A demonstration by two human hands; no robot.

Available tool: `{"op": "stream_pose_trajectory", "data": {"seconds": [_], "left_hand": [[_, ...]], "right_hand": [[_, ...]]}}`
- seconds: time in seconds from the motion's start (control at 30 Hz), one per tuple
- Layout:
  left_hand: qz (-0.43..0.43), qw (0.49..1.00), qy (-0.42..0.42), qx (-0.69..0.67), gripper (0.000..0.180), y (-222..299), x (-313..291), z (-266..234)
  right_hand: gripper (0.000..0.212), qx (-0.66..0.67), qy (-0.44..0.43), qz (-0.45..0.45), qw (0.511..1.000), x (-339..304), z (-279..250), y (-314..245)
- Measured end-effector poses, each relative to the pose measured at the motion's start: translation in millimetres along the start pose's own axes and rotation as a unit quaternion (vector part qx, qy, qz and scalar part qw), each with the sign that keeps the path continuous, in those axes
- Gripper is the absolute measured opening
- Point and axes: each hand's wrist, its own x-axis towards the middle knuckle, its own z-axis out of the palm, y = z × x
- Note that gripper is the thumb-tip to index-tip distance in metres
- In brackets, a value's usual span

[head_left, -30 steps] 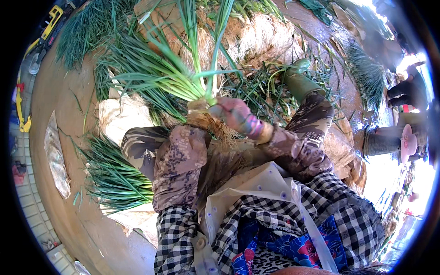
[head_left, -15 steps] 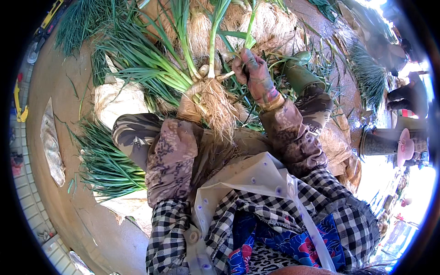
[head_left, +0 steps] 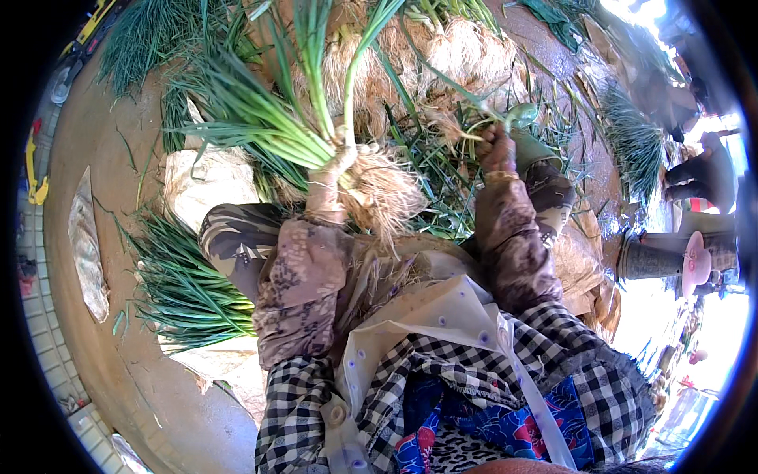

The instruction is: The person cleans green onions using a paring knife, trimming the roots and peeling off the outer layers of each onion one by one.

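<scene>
My left hand (head_left: 325, 192) is closed round the lower stalks of a bunch of green onions (head_left: 304, 141). Their long green leaves fan up and to the left, and a thick tuft of pale roots (head_left: 384, 189) hangs to the right of the hand. Out to the right, my right hand (head_left: 499, 150) has its fingers closed on a limp green onion leaf (head_left: 474, 96), above the cut leaves and close to my green boot (head_left: 537, 148). A pale, thin stalk end with roots shows just left of those fingers.
Several bundles of green onions (head_left: 466, 51) lie ahead with their roots toward me. Another bundle (head_left: 193, 284) rests by my left knee on pale sacking (head_left: 209, 180). Loose leaves (head_left: 430, 170) litter the ground between my legs. Other people stand at far right, near a pink hat (head_left: 696, 265).
My right hand has moved right, away from the bunch, with the green leaf in it. The bunch in my left hand has tilted, its roots swinging to the right.
</scene>
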Motion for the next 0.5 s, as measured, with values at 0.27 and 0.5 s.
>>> {"op": "stream_pose_trajectory", "data": {"seconds": [0.27,0.5], "left_hand": [[-0.026,0.939,0.249,0.234,0.031,6.1,-13.3,10.0],[0.074,0.978,0.125,0.152,0.023,-11.2,-21.8,33.4]], "right_hand": [[0.037,-0.875,-0.07,-0.197,0.438,-4.3,16.6,39.4],[0.025,-0.517,-0.211,-0.306,0.771,-57.5,157.5,55.4]]}}
